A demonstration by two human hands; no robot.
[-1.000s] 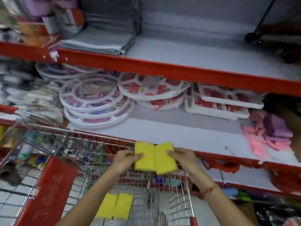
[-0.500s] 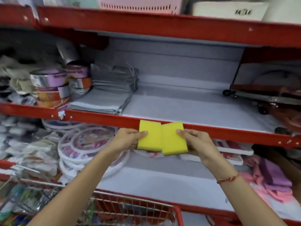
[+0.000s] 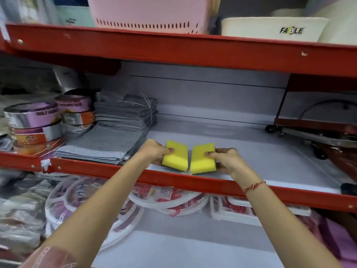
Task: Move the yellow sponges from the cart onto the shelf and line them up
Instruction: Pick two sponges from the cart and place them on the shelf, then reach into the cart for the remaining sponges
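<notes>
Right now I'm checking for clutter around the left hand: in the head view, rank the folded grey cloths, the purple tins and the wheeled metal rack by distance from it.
From the left hand:
1. Folded grey cloths, just to its left on the same shelf.
2. Purple tins, farther left, past the cloths.
3. Wheeled metal rack, far right, beyond both sponges.

the fingers (image 3: 164,165) of the left hand (image 3: 154,151) are hidden under the left sponge (image 3: 175,156), the lilac tins' (image 3: 31,115) print blurs, and the pink basket (image 3: 150,14) is cropped on top.
</notes>
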